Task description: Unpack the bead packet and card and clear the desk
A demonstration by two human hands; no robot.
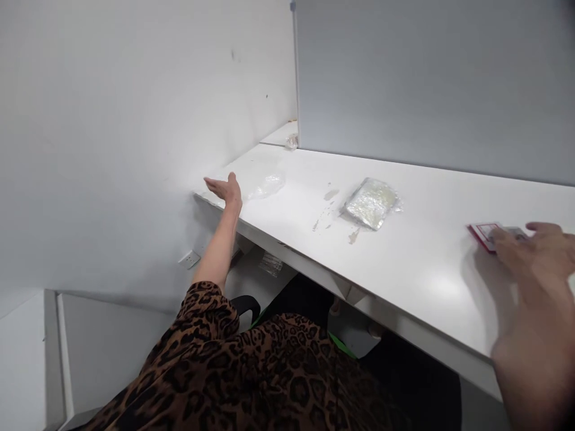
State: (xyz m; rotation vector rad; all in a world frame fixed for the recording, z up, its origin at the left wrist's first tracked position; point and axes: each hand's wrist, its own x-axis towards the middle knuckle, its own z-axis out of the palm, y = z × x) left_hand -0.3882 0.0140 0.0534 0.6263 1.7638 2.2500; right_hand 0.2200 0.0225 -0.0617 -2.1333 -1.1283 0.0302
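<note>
My left hand (226, 190) is open over the left end of the white table (399, 269), fingers stretched toward the wall and holding nothing. Beside it lies a crumpled clear plastic wrapper (268, 187). At the far right, my right hand (539, 254) has its fingers on a flat red-and-white pack (483, 234), which they partly cover. The pack is at the tabletop, and its contents cannot be made out. Between my hands rests a packet in shiny clear wrapping (372, 203), yellowish on top, apart from both.
A grey partition (431, 84) stands along the table's back edge, and a white wall (135, 108) bounds the left. A small crumpled wrapper (291, 142) sits in the back corner. Below the table are a wall socket (189, 259) and a black chair armrest (248, 306).
</note>
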